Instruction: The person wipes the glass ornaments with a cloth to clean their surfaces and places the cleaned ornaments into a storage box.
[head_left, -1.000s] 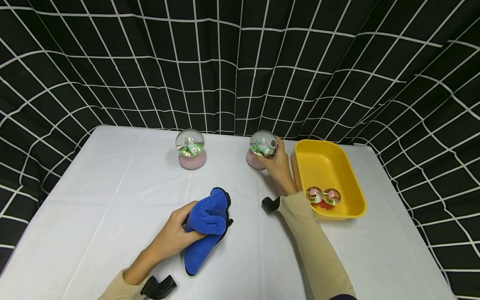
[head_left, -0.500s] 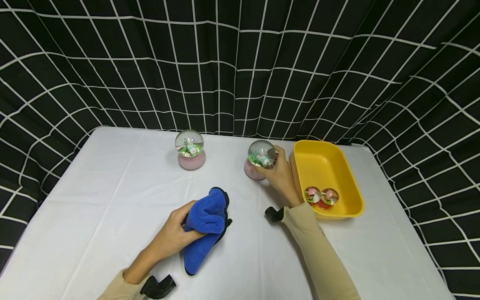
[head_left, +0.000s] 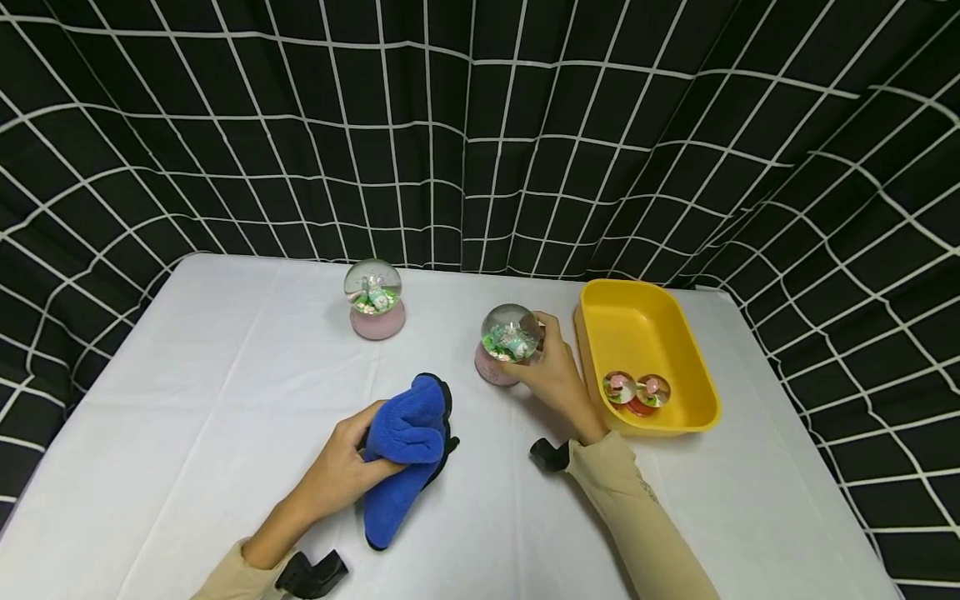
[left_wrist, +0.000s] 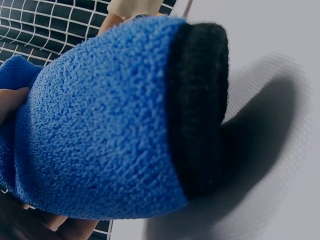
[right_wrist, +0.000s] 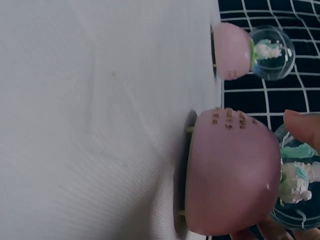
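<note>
Snow globe (head_left: 510, 335), its axis near upright, sits gripped between the right hand's (head_left: 561, 372) thumb and fingers. Leftward and nearer the person from these, the left hand's (head_left: 339, 467) fingers curl round a blue cloth (head_left: 408, 437), partly hidden by it. Whether the base touches the table (head_left: 202, 400) is unclear.

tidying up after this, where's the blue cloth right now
In the head view, the blue cloth is gripped in the left hand, left of centre in the lower half; the snow globe in the right hand is up to its right.
</note>
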